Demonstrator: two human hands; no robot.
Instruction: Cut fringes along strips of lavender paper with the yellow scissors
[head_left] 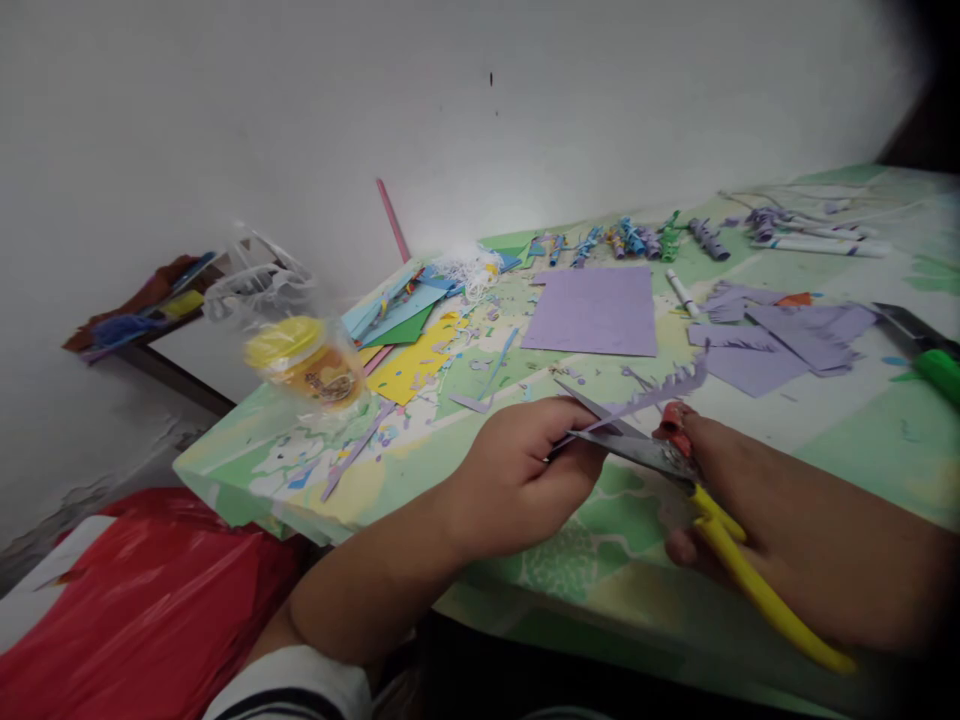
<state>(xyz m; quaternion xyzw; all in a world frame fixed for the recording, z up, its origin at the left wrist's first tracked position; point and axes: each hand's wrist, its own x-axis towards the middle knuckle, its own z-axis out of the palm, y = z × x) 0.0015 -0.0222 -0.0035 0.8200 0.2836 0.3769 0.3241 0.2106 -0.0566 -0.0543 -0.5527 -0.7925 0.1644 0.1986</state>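
Green patterned table (825,440) is littered with scraps. Beside the scissors (652,452), gripped in the right hand (739,500), a thin, floppy purple strip (645,398) is pinched by the left hand (525,470); it is judged light, easily torn, best held near the blades.

No legible text, brand, number or sign anywhere in the frame. The clear plastic jar with yellow lid (304,362) carried a dark printed label, too blurred to read. The white marker pens (821,243) at the far edge of the green patterned bench (847,420) showed coloured bands only, no readable lettering.
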